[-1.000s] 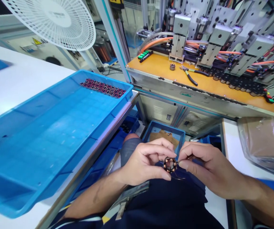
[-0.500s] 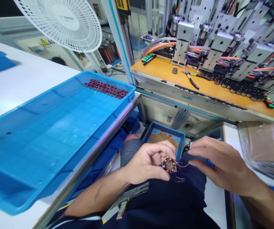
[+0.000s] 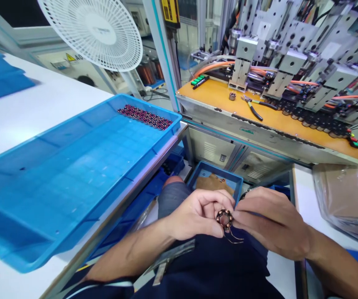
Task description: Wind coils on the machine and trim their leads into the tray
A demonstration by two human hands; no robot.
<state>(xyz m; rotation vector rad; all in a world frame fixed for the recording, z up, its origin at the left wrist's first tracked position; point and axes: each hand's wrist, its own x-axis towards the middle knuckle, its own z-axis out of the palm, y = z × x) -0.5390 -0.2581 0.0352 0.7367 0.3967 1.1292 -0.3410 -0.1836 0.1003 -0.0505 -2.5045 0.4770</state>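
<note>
My left hand point(image 3: 194, 216) pinches a small round stator wound with copper coils point(image 3: 224, 217), held over my lap. Thin copper wire ends point(image 3: 233, 237) trail down from it. My right hand point(image 3: 269, 222) is closed against the right side of the coil part, fingertips touching it or its wires. Which of the two the fingertips grip is too small to tell.
A large blue tray point(image 3: 73, 166) with several dark red coil parts point(image 3: 146, 117) at its far end sits on the white table to my left. A small blue bin point(image 3: 214, 180) is below my hands. Ahead is an orange machine bench point(image 3: 269, 116) with pliers point(image 3: 253, 107). A fan point(image 3: 94, 31) stands behind.
My right hand drew away to the right, pulling the wires out, then came back to the coil part. The view shifted slightly to the right.
</note>
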